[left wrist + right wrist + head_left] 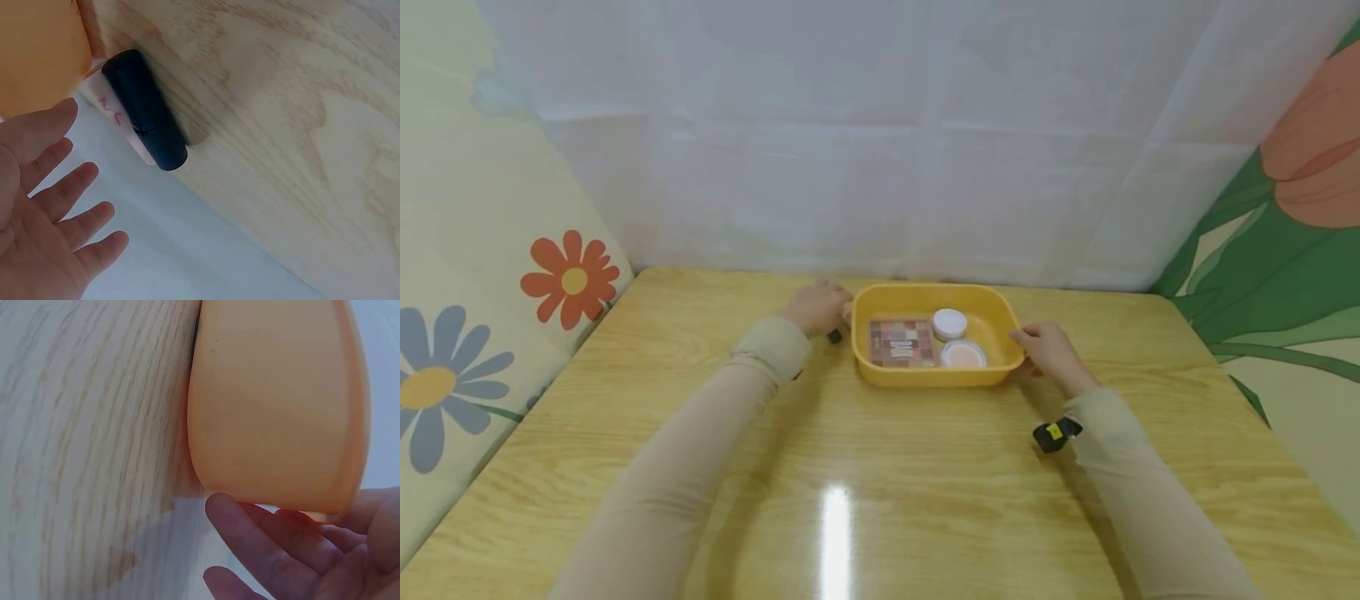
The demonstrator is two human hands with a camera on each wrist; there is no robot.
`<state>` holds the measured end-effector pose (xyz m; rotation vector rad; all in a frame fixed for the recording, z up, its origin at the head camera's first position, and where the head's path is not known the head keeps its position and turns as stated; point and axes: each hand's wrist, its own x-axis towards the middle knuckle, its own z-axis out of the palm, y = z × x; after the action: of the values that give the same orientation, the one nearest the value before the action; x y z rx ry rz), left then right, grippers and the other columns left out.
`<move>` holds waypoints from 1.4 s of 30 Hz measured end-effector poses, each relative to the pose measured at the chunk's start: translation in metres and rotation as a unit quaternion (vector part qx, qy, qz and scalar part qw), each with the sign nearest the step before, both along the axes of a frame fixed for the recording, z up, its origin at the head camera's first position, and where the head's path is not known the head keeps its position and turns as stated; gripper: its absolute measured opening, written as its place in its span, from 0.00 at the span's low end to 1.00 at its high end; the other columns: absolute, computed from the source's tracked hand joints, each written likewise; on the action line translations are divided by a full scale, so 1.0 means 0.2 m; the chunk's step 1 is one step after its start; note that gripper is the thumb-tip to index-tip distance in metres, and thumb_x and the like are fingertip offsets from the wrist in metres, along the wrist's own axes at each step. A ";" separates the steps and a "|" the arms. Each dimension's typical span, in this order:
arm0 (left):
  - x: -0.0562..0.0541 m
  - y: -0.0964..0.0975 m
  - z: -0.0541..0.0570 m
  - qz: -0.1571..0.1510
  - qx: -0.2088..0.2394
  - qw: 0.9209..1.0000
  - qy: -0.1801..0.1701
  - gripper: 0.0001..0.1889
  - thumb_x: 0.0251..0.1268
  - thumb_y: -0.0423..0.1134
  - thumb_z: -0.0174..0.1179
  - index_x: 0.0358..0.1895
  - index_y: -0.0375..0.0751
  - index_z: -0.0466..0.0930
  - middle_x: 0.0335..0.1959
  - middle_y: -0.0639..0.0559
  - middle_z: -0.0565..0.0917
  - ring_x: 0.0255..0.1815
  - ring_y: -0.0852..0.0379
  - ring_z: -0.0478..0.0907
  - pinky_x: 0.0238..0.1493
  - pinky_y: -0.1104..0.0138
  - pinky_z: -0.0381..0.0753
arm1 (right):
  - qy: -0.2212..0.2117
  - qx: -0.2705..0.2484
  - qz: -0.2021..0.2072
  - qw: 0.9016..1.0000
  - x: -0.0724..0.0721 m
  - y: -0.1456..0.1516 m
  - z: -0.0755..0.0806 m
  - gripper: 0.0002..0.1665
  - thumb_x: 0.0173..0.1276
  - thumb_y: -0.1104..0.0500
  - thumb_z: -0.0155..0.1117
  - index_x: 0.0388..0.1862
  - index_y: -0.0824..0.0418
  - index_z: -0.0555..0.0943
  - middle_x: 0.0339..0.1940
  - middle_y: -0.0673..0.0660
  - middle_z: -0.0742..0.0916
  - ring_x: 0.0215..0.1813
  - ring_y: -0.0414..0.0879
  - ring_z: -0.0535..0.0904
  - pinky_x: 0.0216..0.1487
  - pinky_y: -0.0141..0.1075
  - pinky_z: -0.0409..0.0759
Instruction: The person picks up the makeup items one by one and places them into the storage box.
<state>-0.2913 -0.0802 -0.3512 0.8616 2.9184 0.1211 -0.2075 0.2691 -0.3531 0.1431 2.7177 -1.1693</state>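
Observation:
A yellow plastic bin (925,377) stands on the table towards its far edge. Inside it lie a palette with a checkered lid (901,343) and two round white-rimmed jars, one upper (950,323) and one lower (963,355). My right hand (1048,354) pinches the bin's right end, thumb at the rim and fingers below it. At the left end is my left hand (818,308), its fingers spread and its thumb close to the bin wall (40,56) in the left wrist view. Beside that hand lie a black lipstick-like tube (145,109) and a pink tube or box (112,112) with red lettering.
The wooden table (925,483) ends at a white cloth (880,167) hanging behind it. Flower-painted panels flank it on the left (467,208) and right (1285,275). A small black camera (1054,435) is strapped at my right wrist.

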 end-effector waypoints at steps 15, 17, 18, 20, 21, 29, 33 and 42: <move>-0.03 0.02 -0.08 0.005 -0.032 0.999 0.011 0.15 0.67 0.28 0.54 0.55 0.37 0.80 0.58 0.41 0.79 0.62 0.42 0.71 0.62 0.47 0.71 | -0.008 -0.004 -0.006 1.000 0.00 -0.01 0.00 0.26 0.79 0.56 0.46 0.60 0.79 0.71 0.43 0.68 0.82 0.30 0.43 0.78 0.33 0.39 0.80; -0.03 0.02 -0.09 0.011 -0.032 0.999 0.006 0.15 0.67 0.28 0.54 0.55 0.37 0.80 0.58 0.42 0.79 0.63 0.43 0.70 0.63 0.46 0.70 | -0.005 -0.004 -0.006 1.000 0.01 -0.01 0.00 0.26 0.78 0.56 0.46 0.59 0.79 0.72 0.41 0.68 0.82 0.30 0.44 0.78 0.32 0.39 0.80; -0.03 0.03 -0.09 0.011 -0.031 0.999 0.006 0.14 0.67 0.28 0.54 0.54 0.37 0.80 0.58 0.42 0.79 0.63 0.43 0.70 0.63 0.46 0.69 | -0.003 -0.004 -0.006 1.000 0.01 -0.01 0.00 0.25 0.78 0.56 0.46 0.58 0.79 0.72 0.40 0.68 0.82 0.30 0.44 0.78 0.31 0.39 0.79; -0.02 0.03 -0.09 0.013 -0.031 0.999 0.005 0.14 0.67 0.28 0.54 0.53 0.38 0.81 0.57 0.42 0.79 0.62 0.44 0.70 0.63 0.45 0.69 | 0.001 -0.005 -0.006 1.000 0.01 -0.01 0.00 0.24 0.78 0.57 0.47 0.56 0.79 0.73 0.37 0.66 0.83 0.29 0.45 0.78 0.30 0.38 0.79; -0.01 0.03 -0.09 0.013 -0.031 0.999 0.004 0.13 0.67 0.28 0.54 0.52 0.38 0.81 0.57 0.42 0.79 0.62 0.44 0.70 0.63 0.45 0.69 | 0.003 -0.004 -0.006 1.000 0.01 -0.01 0.00 0.24 0.78 0.57 0.47 0.54 0.79 0.74 0.36 0.66 0.83 0.28 0.45 0.78 0.30 0.38 0.79; -0.01 0.04 -0.11 0.021 -0.034 0.999 0.007 0.13 0.66 0.28 0.54 0.52 0.36 0.81 0.55 0.41 0.80 0.60 0.43 0.72 0.61 0.45 0.71 | 0.001 -0.004 -0.009 1.000 0.01 -0.01 -0.01 0.25 0.78 0.56 0.47 0.56 0.79 0.73 0.39 0.67 0.83 0.29 0.45 0.78 0.30 0.39 0.79; -0.02 0.04 -0.14 0.031 -0.034 0.999 0.004 0.15 0.66 0.28 0.53 0.54 0.36 0.80 0.56 0.40 0.80 0.60 0.42 0.72 0.62 0.44 0.70 | 0.000 -0.005 -0.009 1.000 0.01 -0.01 -0.01 0.25 0.78 0.56 0.48 0.57 0.79 0.73 0.39 0.68 0.83 0.29 0.45 0.79 0.31 0.39 0.80; 0.00 0.03 -0.15 0.038 0.001 0.999 -0.016 0.13 0.71 0.34 0.52 0.53 0.39 0.82 0.55 0.38 0.81 0.59 0.39 0.74 0.64 0.40 0.64 | 0.000 -0.003 -0.009 1.000 0.01 -0.01 0.00 0.26 0.78 0.56 0.47 0.59 0.79 0.72 0.41 0.68 0.83 0.29 0.45 0.79 0.32 0.40 0.81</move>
<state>-0.2919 -0.0745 -0.3813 0.7412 2.9227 0.1417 -0.2057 0.2677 -0.3540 0.1662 2.7182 -1.1831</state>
